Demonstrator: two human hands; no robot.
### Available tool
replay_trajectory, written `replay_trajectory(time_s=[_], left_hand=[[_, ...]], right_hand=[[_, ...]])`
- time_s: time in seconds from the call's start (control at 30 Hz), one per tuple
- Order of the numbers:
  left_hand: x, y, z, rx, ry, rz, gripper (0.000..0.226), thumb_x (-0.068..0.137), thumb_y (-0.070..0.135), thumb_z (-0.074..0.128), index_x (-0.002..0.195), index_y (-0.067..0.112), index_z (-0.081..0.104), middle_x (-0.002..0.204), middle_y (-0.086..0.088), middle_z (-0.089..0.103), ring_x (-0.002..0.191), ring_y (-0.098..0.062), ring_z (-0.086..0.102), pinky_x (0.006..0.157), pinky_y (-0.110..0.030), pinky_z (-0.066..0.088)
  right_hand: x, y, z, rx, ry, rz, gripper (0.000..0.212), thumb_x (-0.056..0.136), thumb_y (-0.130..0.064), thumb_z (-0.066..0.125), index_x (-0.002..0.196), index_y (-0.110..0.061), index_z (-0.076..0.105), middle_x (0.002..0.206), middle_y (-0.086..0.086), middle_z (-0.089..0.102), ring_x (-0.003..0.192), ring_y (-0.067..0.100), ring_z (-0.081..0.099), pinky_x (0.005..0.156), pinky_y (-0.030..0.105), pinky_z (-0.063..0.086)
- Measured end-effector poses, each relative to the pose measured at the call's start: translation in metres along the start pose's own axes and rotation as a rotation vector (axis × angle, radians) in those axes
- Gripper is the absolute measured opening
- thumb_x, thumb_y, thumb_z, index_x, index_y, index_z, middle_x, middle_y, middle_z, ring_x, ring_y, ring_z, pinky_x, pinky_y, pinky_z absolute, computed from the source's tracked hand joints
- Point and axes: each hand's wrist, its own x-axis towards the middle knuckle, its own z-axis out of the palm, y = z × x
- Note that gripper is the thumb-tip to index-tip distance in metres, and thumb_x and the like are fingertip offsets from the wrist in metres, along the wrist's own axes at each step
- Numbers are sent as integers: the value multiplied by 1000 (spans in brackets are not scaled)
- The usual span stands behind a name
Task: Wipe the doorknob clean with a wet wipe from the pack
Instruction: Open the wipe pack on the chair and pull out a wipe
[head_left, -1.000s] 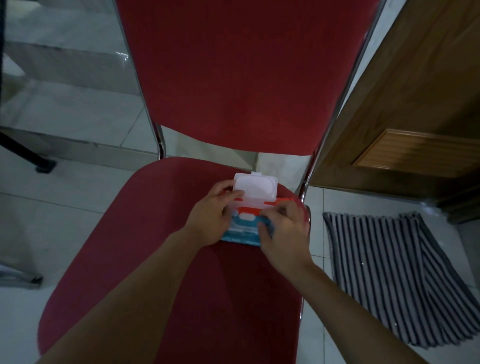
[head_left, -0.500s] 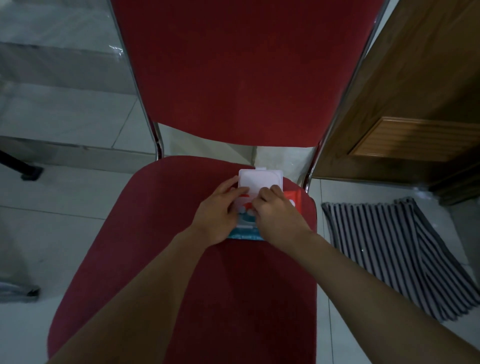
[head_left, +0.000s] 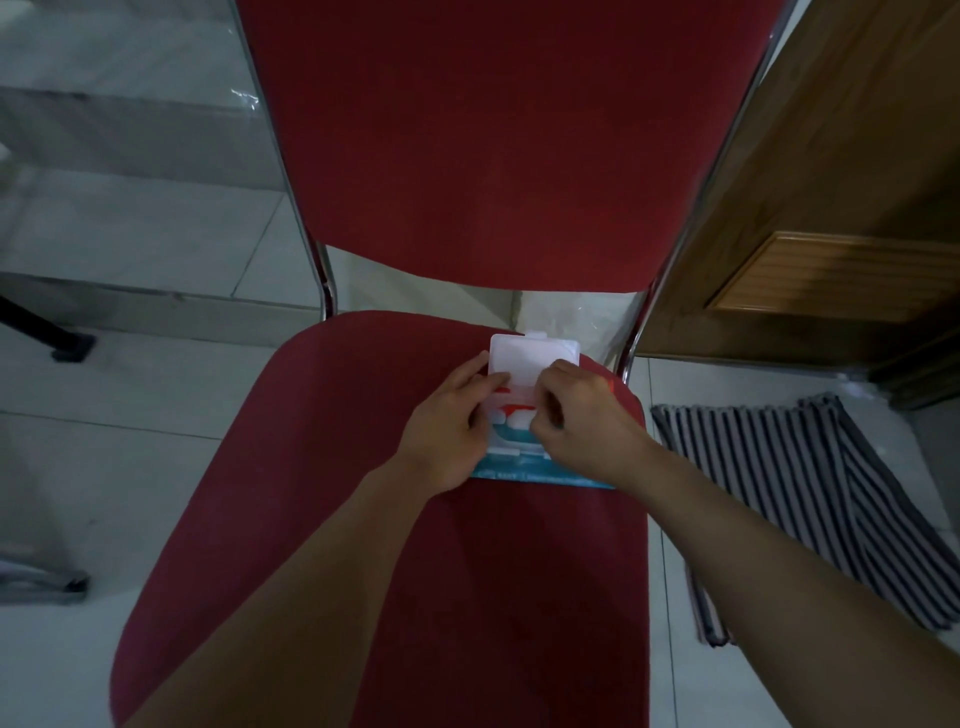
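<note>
A wet-wipe pack (head_left: 511, 441), blue, red and white, lies at the back right of a red chair seat (head_left: 322, 519). Its white flip lid (head_left: 524, 358) stands open toward the chair back. My left hand (head_left: 449, 431) presses on the pack's left side and holds it down. My right hand (head_left: 584, 426) is over the pack's opening with thumb and fingers pinched together there; whether a wipe is between them I cannot tell. The doorknob is out of view.
The red chair back (head_left: 498, 140) rises behind the pack, on a chrome frame (head_left: 631, 353). A wooden door (head_left: 841, 234) with a louvred vent stands at the right. A striped cloth (head_left: 810, 499) lies on the tiled floor at the right.
My right hand has moved from the pack's front right edge up to its opening and pinched there. The left hand has stayed on the pack's left side.
</note>
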Motion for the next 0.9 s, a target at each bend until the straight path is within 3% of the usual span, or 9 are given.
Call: replay_trajectory(time_s=[0.17, 0.3, 0.37, 0.47, 0.57, 0.67, 0.77, 0.83, 0.9], left_hand=[[-2, 1, 1, -5, 18, 14, 46, 89, 0, 43, 131, 17, 47, 149, 4, 30, 133, -10, 32, 103, -14, 24], [-3, 1, 2, -53, 24, 2, 48, 88, -2, 43, 131, 17, 47, 148, 4, 32, 132, -10, 34, 103, -15, 25], [-3, 1, 2, -56, 27, 0, 48, 87, -1, 44, 132, 17, 46, 148, 4, 33, 132, -10, 34, 102, -14, 25], [-4, 2, 3, -58, 25, -4, 48, 88, -1, 44, 132, 18, 45, 148, 4, 32, 132, -9, 33, 102, -13, 26], [-4, 4, 3, -78, 29, -8, 49, 87, -3, 43, 133, 16, 45, 148, 2, 32, 133, -11, 33, 104, -15, 26], [-5, 5, 4, -84, 37, -26, 50, 86, -4, 43, 132, 17, 46, 148, 2, 32, 134, -11, 32, 105, -16, 26], [-6, 6, 5, -94, 32, -36, 50, 87, -3, 42, 132, 18, 46, 148, 3, 31, 134, -11, 32, 105, -16, 25], [-6, 6, 5, -83, 30, -40, 49, 88, -2, 42, 132, 19, 45, 148, 4, 31, 133, -10, 32, 104, -14, 24], [-6, 6, 4, -87, 32, -46, 48, 88, -1, 42, 132, 19, 46, 148, 5, 32, 133, -9, 32, 102, -11, 22]], right_hand=[[-4, 7, 2, 31, 102, 26, 3, 76, -2, 56, 77, 1, 57, 76, 9, 53, 66, 18, 45, 59, 28, 38], [-2, 3, 1, 56, -32, -61, 25, 79, -14, 64, 104, -11, 66, 94, 5, 55, 75, 10, 49, 71, 7, 37], [-1, -1, 3, 3, -87, -78, 23, 83, -17, 63, 105, -12, 68, 105, 12, 56, 85, 18, 55, 79, 18, 41], [-1, -6, 5, -51, -35, -52, 17, 83, -7, 59, 94, -4, 71, 103, 18, 60, 84, 28, 59, 77, 32, 48], [0, -10, 7, -33, 1, -19, 17, 79, 1, 55, 85, 2, 70, 97, 20, 61, 78, 28, 59, 71, 35, 51], [0, -11, 8, 167, 44, 99, 15, 74, 4, 55, 72, -2, 69, 79, 10, 66, 67, 17, 59, 57, 16, 46], [-2, -8, 4, 432, -12, 251, 26, 75, 2, 59, 60, -18, 66, 67, -10, 61, 63, 3, 57, 56, 8, 44], [-1, -4, 1, 548, -58, 316, 32, 77, 1, 62, 59, -24, 64, 68, -12, 61, 65, 1, 56, 56, 5, 44], [-2, 2, -1, 727, -56, 393, 31, 78, 3, 61, 61, -23, 64, 71, -6, 63, 72, 8, 58, 66, 13, 47]])
